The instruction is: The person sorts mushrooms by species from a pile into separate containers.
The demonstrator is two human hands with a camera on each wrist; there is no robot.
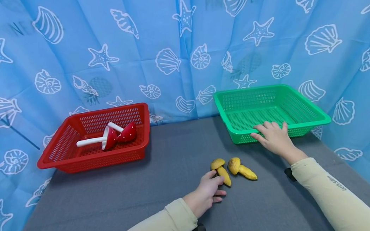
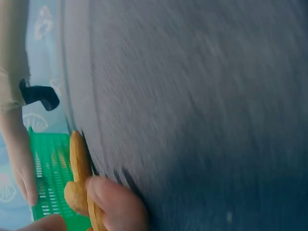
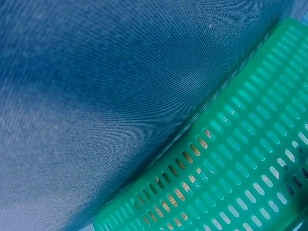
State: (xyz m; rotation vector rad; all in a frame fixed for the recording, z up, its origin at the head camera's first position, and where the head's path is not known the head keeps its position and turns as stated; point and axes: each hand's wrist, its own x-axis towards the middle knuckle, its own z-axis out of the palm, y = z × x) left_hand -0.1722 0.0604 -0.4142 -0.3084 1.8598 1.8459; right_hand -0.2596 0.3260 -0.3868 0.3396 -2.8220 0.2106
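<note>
Two yellow toy mushrooms lie side by side on the grey cloth. My left hand (image 1: pixel 205 193) is at the left mushroom (image 1: pixel 224 175), thumb and forefinger by its stem, the other fingers spread. The right mushroom (image 1: pixel 246 171) lies just beyond it. In the left wrist view, a blurred finger (image 2: pixel 118 204) overlaps a mushroom (image 2: pixel 78 156). My right hand (image 1: pixel 273 138) is at the near rim of the green basket (image 1: pixel 241 132), fingers reaching over the edge. Tan patches show through the slots of the green basket (image 3: pixel 240 159) in the right wrist view.
A red basket (image 1: pixel 105 162) on the left contains two red toy mushrooms (image 1: pixel 110 138) with white spots and white stems. Behind both baskets hangs a blue curtain (image 1: pixel 183 91) with shell and starfish prints. A grey cloth (image 1: pixel 113 194) covers the table.
</note>
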